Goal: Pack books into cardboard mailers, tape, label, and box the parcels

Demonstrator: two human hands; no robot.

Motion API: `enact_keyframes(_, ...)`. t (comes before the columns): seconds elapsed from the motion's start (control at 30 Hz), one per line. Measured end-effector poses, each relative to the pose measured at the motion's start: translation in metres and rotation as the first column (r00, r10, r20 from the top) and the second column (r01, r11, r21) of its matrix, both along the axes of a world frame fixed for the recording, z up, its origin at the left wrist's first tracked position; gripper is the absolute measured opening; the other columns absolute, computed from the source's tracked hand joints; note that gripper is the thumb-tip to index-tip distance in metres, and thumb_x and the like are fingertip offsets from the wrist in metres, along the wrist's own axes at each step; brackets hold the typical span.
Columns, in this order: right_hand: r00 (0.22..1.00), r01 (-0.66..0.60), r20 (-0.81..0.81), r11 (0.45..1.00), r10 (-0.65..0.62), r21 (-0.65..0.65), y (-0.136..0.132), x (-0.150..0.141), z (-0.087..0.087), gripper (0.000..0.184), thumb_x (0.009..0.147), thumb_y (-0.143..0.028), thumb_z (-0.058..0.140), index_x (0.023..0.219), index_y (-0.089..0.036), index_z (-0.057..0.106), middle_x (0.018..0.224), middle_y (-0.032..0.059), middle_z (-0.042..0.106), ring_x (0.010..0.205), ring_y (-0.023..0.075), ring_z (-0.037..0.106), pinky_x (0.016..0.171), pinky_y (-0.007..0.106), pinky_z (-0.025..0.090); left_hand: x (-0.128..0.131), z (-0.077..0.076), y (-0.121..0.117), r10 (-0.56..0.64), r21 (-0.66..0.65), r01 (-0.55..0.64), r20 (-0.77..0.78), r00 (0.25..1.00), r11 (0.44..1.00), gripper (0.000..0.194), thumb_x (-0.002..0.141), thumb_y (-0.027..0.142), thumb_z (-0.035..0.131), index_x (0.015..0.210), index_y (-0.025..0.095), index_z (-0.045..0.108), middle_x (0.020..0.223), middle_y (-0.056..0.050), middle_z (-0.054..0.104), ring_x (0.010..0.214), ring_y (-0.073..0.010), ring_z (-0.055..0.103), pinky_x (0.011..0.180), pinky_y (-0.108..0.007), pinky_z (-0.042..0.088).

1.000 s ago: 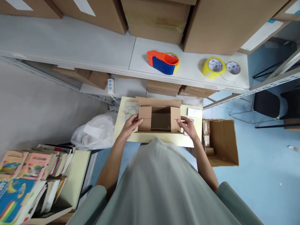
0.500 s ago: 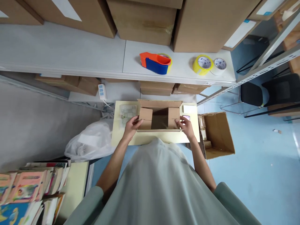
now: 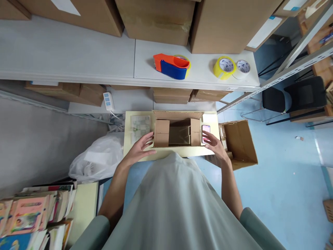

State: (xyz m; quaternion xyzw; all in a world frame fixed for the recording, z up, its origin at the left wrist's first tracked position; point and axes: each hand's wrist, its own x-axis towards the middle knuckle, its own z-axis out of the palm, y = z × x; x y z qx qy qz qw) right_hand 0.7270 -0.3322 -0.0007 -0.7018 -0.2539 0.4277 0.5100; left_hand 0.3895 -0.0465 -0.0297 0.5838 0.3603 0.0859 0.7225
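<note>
A small cardboard box (image 3: 161, 133) sits on a pale yellow table (image 3: 166, 152). Its two side flaps are folded inward and the long back flap stands up; a gap between the flaps shows the inside. Beside the box's left end is my left hand (image 3: 139, 149), open, fingers spread and holding nothing. My right hand (image 3: 215, 146) is off the right end, also open, its fingertips over the lower part of a phone (image 3: 206, 129) with a lit screen. A plastic packet (image 3: 140, 126) with greenish print lies left of the box.
A tape dispenser (image 3: 171, 66) and tape rolls (image 3: 224, 68) lie on the shelf (image 3: 145, 59) ahead, before large cartons (image 3: 158, 24). An open carton (image 3: 241, 146) stands on the right. To the left are a white plastic bag (image 3: 97, 156) and stacked books (image 3: 31, 211).
Both hands have let go of the box's side flaps and moved outward and slightly down, fingers spreading. More of the phone shows now. The camera view has shifted a little.
</note>
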Motion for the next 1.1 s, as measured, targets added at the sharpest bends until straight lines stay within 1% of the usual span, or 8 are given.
enact_keyframes(0.2,0.997,0.027,-0.073,0.997,-0.021,0.073,0.010,0.003,-0.012,0.092,0.073,-0.077,0.096,0.150,-0.033,0.072,0.166,0.0128,0.063,0.147,0.0412,0.064,0.125,0.060,0.052,0.019,-0.009,0.006,-0.023,0.109,0.029,-0.061,0.998,0.994,0.099,0.071,0.070,0.096,0.154,0.027,0.062,0.168,-0.014,0.059,0.155,-0.0391,0.056,0.127,-0.057,0.052)
enact_keyframes(0.4,0.981,0.147,0.120,0.988,-0.151,0.040,0.024,0.000,-0.026,0.071,0.088,-0.080,0.081,0.139,-0.029,0.078,0.148,0.0140,0.075,0.130,0.0379,0.074,0.111,0.059,0.062,0.036,-0.015,0.008,0.073,0.225,-0.047,-0.110,0.991,0.973,0.088,0.075,0.073,0.090,0.143,0.022,0.067,0.154,-0.017,0.068,0.136,-0.0353,0.069,0.112,-0.053,0.062)
enact_keyframes(0.5,0.970,0.089,0.218,0.993,-0.104,0.082,0.029,0.002,-0.030,0.072,0.091,-0.088,0.069,0.128,-0.028,0.083,0.147,0.0155,0.073,0.134,0.0386,0.070,0.107,0.056,0.064,0.040,-0.014,0.006,0.106,0.244,-0.076,-0.115,0.988,0.967,0.077,0.079,0.071,0.087,0.136,0.022,0.069,0.147,-0.016,0.072,0.128,-0.0319,0.072,0.105,-0.048,0.066)
enact_keyframes(0.63,0.964,0.007,0.265,0.995,-0.034,0.102,0.029,0.004,-0.031,0.082,0.086,-0.097,0.065,0.122,-0.027,0.085,0.152,0.0172,0.065,0.139,0.0390,0.066,0.101,0.050,0.067,0.038,-0.012,0.003,0.073,0.319,-0.047,-0.071,0.995,0.947,0.068,0.085,0.071,0.081,0.133,0.025,0.071,0.140,-0.012,0.071,0.119,-0.0268,0.074,0.101,-0.043,0.066)
enact_keyframes(0.73,0.958,0.006,0.285,0.998,-0.025,0.067,0.028,0.002,-0.033,0.079,0.083,-0.095,0.071,0.118,-0.027,0.086,0.149,0.0170,0.065,0.134,0.0374,0.068,0.097,0.047,0.068,0.034,-0.015,0.001,0.017,0.388,0.011,-0.067,0.998,0.922,0.055,0.091,0.072,0.074,0.118,0.024,0.075,0.130,-0.010,0.070,0.111,-0.0242,0.075,0.101,-0.042,0.066)
enact_keyframes(0.8,0.951,0.053,0.302,0.998,-0.060,0.031,0.030,-0.001,-0.036,0.069,0.087,-0.088,0.074,0.113,-0.026,0.086,0.143,0.0162,0.069,0.130,0.0356,0.070,0.094,0.045,0.068,0.034,-0.019,-0.001,0.042,0.409,0.000,-0.093,0.995,0.913,0.052,0.091,0.070,0.074,0.113,0.023,0.071,0.122,-0.009,0.071,0.104,-0.0229,0.075,0.097,-0.042,0.067)
enact_keyframes(0.93,0.942,0.232,0.254,0.972,-0.217,-0.030,0.037,-0.007,-0.047,0.065,0.085,-0.077,0.082,0.122,-0.025,0.080,0.129,0.0147,0.077,0.111,0.0320,0.077,0.092,0.048,0.069,0.037,-0.029,-0.004,0.184,0.428,-0.116,-0.122,0.975,0.896,0.064,0.089,0.064,0.078,0.134,0.023,0.058,0.113,-0.007,0.075,0.090,-0.0214,0.075,0.090,-0.042,0.067)
enact_keyframes(1.1,0.947,0.243,0.233,0.968,-0.221,-0.069,0.041,-0.004,-0.055,0.072,0.080,-0.078,0.085,0.127,-0.024,0.077,0.131,0.0162,0.078,0.108,0.0342,0.080,0.090,0.051,0.069,0.039,-0.037,0.002,0.153,0.475,-0.043,-0.196,0.969,0.879,0.068,0.092,0.054,0.077,0.148,0.023,0.054,0.108,-0.006,0.076,0.093,-0.0231,0.076,0.091,-0.042,0.066)
